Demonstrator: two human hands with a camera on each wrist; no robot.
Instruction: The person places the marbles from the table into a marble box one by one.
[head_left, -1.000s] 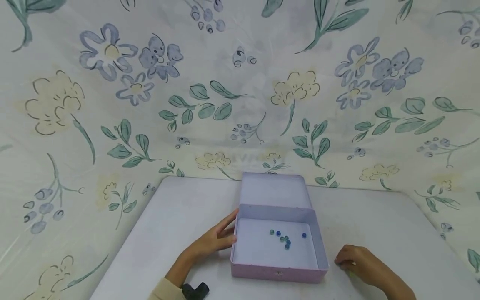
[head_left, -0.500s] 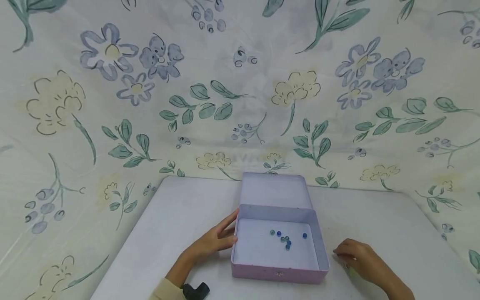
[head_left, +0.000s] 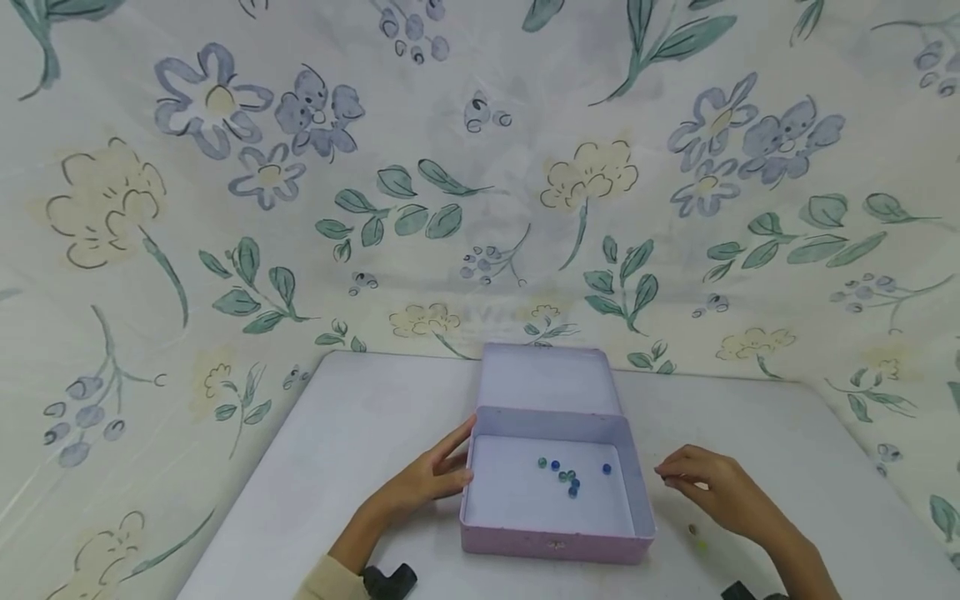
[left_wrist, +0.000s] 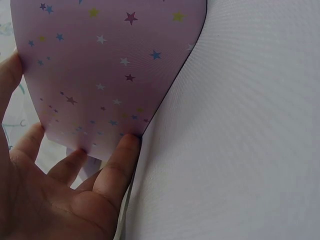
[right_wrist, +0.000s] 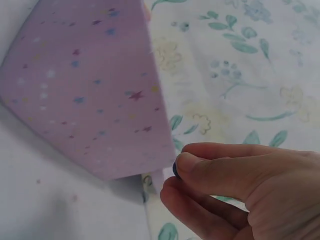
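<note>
An open pink-lilac box with star prints stands on the white table, its lid tipped back. Several blue and green marbles, among them a blue marble, lie on its floor. My left hand rests against the box's left side with fingertips spread on the wall, as the left wrist view also shows. To the right of the box, my right hand pinches a dark blue marble between thumb and fingertips, raised above the table and mostly covered by the fingers.
Two small marbles, a brownish one and a yellow-green one, lie on the table below my right hand. A floral sheet hangs behind the table's far edge. Black wrist straps show near both wrists.
My right hand has risen off the table with the dark blue marble and moved slightly toward the box, uncovering the brownish and yellow-green marbles. The left hand stays on the box.
</note>
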